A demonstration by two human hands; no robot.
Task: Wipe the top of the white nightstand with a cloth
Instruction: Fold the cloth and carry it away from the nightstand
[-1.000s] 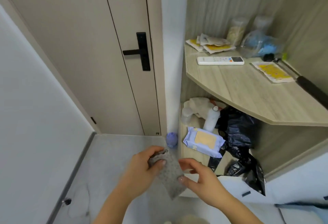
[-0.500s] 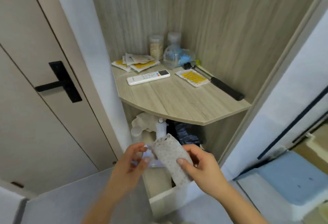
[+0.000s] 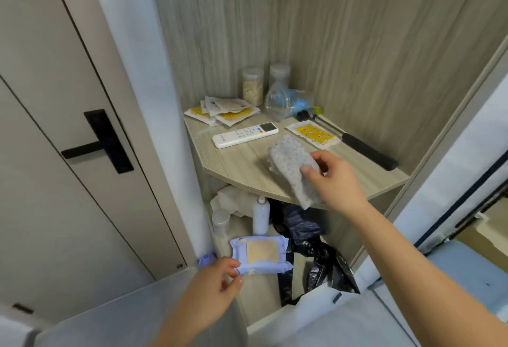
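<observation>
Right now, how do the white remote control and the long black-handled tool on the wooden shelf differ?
The white remote control is short, flat and wide; the long black-handled tool is slim and much longer. The remote lies mid-shelf, left of the tool; the tool runs along the right wall. Both lie flat on the wooden shelf, untouched by either hand.

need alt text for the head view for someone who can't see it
A person's right hand holds a grey dotted cloth over a curved wooden corner shelf bearing a white remote control, sachets and jars. The left hand is low, by a pack of wet wipes on the level below, beside black plastic bags.
</observation>
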